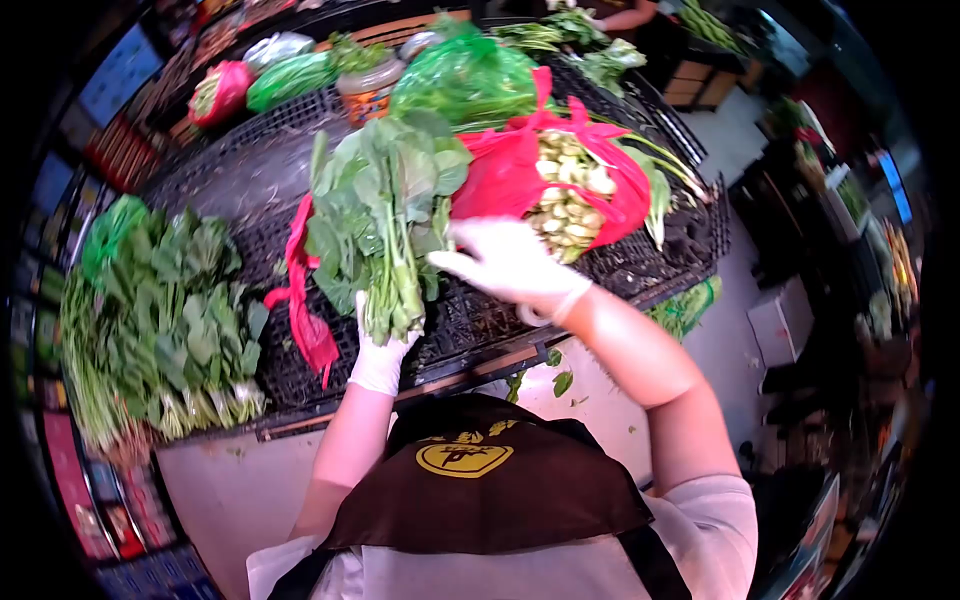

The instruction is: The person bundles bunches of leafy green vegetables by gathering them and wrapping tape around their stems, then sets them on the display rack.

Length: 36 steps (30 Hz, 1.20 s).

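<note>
Seen from above, a brown apron point(570, 500) with a yellow emblem point(465, 460) occupies the foreground; just beyond it, loose leaves point(563, 382) lie on the pale floor point(605, 420) at the foot of the bench point(290, 395), whose top is dark and mesh-like. The gloved left hand point(380, 365) holds the leafy green bundle point(385, 215) by its stem ends, fingers partly hidden beneath it; the bundle lies over the middle of the bench, stems toward the wearer and leaves pointing away. The gloved right hand point(505, 258), blurred, is at the bundle's right edge, its thumb a little apart from the other fingers; whether these grip a leaf cannot be told. Left of the bundle lies a strip of red plastic point(315, 340), and farther left stand massed greens point(195, 320). Right of the bundle, an open red bag point(490, 175) contains pale green pieces point(570, 215). Behind are a green bag point(460, 80), a labelled jar point(370, 95) and, toward the left, a green-wrapped bundle point(290, 80) and a red-wrapped bundle point(218, 95). At the far upper right appears another person's forearm point(630, 16).
</note>
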Tool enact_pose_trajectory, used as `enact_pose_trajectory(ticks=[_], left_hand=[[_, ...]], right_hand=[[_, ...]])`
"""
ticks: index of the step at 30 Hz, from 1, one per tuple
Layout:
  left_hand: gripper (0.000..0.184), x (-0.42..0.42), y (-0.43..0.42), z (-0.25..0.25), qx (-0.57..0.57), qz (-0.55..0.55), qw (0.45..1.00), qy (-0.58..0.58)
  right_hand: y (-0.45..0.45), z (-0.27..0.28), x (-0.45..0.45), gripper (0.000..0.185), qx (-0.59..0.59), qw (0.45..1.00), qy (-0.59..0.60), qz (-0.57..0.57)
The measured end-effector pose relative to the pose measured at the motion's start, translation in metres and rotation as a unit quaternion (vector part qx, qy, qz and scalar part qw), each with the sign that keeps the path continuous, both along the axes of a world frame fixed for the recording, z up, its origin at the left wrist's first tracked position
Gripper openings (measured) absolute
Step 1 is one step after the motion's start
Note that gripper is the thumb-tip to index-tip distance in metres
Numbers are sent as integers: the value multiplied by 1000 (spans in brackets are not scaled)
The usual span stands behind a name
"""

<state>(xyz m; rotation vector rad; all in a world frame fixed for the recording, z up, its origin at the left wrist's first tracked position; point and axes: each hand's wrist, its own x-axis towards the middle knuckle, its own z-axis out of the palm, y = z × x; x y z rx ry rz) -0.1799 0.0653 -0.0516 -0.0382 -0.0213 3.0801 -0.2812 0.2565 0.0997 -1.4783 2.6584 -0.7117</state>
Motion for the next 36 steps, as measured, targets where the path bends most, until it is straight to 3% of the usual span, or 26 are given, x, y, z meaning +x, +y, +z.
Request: enact_pose_trajectory(ticks=[1, 4, 5, 7, 8, 9, 11, 15, 17, 19, 21, 23, 25, 26, 29, 30, 33, 34, 36], left_hand=[[53, -2, -2, -1, 0, -7, 1000, 28], [52, 1, 7, 15, -28, 25, 999, -25], [53, -3, 12, 25, 6, 28, 999, -27], [52, -12, 8, 11, -7, 3, 1000, -8], [49, -2, 1, 3, -138, -15, 984, -115], [47, 2, 12, 31, -295, -12, 924, -242], [44, 9, 16, 51, -296, 13, 928, -226], [34, 33, 3, 90, -403, -65, 886, -220], [40, 50, 3, 115, -475, -87, 857, -181], [42, 71, 10, 146, -498, -66, 837, -216], [49, 95, 25, 185, -483, -69, 833, -263], [74, 116, 13, 177, -412, -119, 895, -124], [84, 147, 22, 182, -358, -138, 920, -79], [90, 163, 37, 191, -398, -114, 902, -127], [92, 206, 51, 187, -363, -204, 907, -53], [91, 217, 57, 185, -383, -221, 895, -55], [84, 237, 89, 178, -377, -264, 882, -102], [82, 240, 95, 166, -368, -285, 880, -98], [81, 240, 104, 153, -276, -317, 902, -99]], right_hand=[[8, -12, -14, 52, -125, 984, 121, 23], [7, 21, -23, 72, -14, 943, 234, 235], [-6, 9, -29, 62, -12, 915, 297, 274], [-29, -5, -32, 54, -38, 885, 287, 364], [-41, -13, -32, 52, -46, 865, 301, 398], [-53, -23, -29, 53, -38, 861, 304, 406], [-60, -30, -27, 53, -48, 839, 341, 420], [-51, -22, 0, 48, -89, 861, 299, 401], [-45, -10, 20, 47, -99, 867, 307, 379], [-37, 12, 44, 41, -106, 873, 310, 362], [-28, 24, 66, 36, -143, 858, 324, 373], [-22, 29, 93, 31, -147, 858, 299, 392], [-9, 26, 120, 24, -176, 854, 293, 392], [-3, 28, 132, 22, -171, 846, 302, 405], [16, 18, 171, 21, -170, 832, 317, 422], [23, 1, 190, 25, -226, 846, 296, 381], [56, -18, 233, 30, -202, 880, 169, 396], [65, -18, 240, 36, -172, 884, 187, 394], [85, -22, 253, 45, -206, 917, 66, 334]])
